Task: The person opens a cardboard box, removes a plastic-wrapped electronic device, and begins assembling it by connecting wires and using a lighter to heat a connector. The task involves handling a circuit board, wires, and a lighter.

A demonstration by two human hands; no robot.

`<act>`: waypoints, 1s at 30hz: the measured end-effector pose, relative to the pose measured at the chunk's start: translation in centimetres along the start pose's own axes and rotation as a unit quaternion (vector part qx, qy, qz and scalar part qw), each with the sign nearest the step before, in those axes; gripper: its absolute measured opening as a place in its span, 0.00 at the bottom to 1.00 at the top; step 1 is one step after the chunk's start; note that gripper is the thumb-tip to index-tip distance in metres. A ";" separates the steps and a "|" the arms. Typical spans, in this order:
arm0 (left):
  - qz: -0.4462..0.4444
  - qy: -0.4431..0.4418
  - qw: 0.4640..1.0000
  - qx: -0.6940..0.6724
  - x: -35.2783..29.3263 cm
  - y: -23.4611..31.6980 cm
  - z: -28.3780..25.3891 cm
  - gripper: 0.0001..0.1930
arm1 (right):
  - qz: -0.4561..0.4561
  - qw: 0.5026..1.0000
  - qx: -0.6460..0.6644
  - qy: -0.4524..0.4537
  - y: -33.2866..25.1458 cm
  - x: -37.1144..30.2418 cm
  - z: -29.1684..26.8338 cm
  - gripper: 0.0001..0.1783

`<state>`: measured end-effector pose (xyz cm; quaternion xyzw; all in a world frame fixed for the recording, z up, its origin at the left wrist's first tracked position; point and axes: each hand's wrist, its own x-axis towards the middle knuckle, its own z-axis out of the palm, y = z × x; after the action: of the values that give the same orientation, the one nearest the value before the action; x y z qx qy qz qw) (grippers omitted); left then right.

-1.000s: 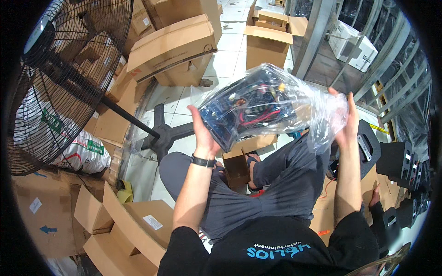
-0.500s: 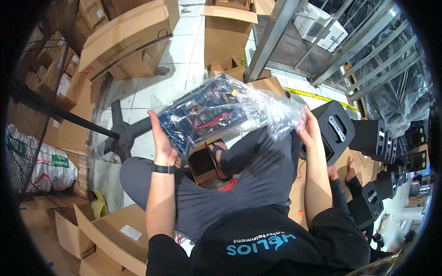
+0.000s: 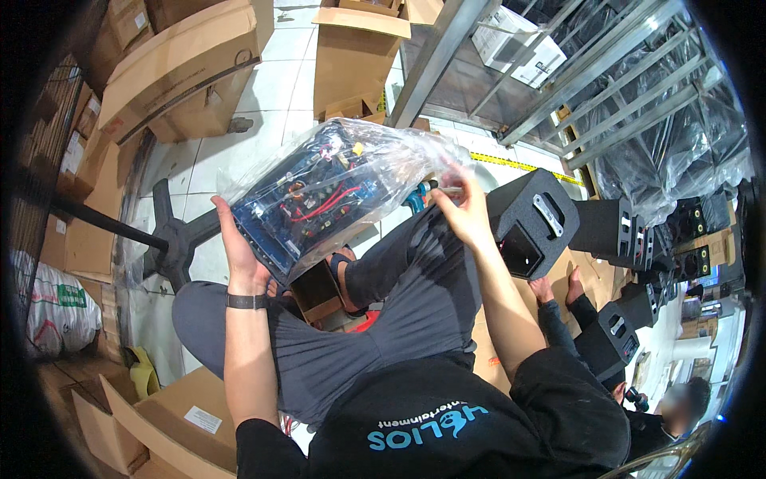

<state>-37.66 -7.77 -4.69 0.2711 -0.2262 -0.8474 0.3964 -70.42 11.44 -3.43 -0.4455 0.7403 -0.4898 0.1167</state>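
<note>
A dark blue amplifier module point(image 3: 319, 180) with electronic parts and red wires lies inside a clear plastic bag point(image 3: 399, 152). My left hand point(image 3: 239, 255) supports its lower left end through the film, thumb up along the edge and the other fingers hidden underneath. At the narrowed right end of the bag is my right hand point(image 3: 464, 209), its fingers bent at the film and its thumb lower down. The module is held tilted above my lap. Below it, between my legs, stands a small open cardboard box point(image 3: 317, 294).
A teal tool point(image 3: 416, 198) shows behind my right hand. Black speaker cabinets point(image 3: 533, 223) line the right, where another person point(image 3: 678, 411) sits. A black stand base point(image 3: 171, 239) and cardboard boxes point(image 3: 183, 68) are at left. Metal bars point(image 3: 447, 60) rise at far right.
The bagged module has turned to show more of its component face. My right hand has come closer to it and changed its hold at the bag's end. The view has shifted right.
</note>
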 end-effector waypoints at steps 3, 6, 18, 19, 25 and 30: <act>-0.018 0.026 0.999 0.008 -0.2 -0.1 -0.3 0.50 | -0.087 0.989 -0.116 0.023 -1.2 2.0 -1.1 0.38; -0.034 -0.017 0.999 -0.016 -0.3 -0.2 -0.2 0.50 | 0.056 0.996 -0.069 -0.011 -1.4 4.9 -1.9 0.36; -0.071 -0.034 0.997 -0.014 -0.5 -0.1 -0.1 0.53 | 0.133 0.665 0.686 -0.265 -0.4 0.0 -7.4 0.25; -0.058 -0.044 0.997 -0.020 -0.5 -0.2 0.1 0.52 | 0.126 0.754 0.597 -0.244 -0.2 -1.3 -6.1 0.26; -0.038 -0.054 0.997 -0.026 -0.8 -0.3 0.7 0.49 | 0.324 0.859 0.318 -0.235 -0.2 -2.5 -1.2 0.28; -0.057 -0.070 0.996 0.004 -0.5 -0.5 -0.1 0.47 | 0.019 0.976 0.140 -0.163 -2.3 -1.0 -1.3 0.14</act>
<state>-37.61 -7.05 -4.91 0.2247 -0.2412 -0.8846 0.3298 -69.32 12.74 -1.15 -0.4843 0.6436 -0.5070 0.3069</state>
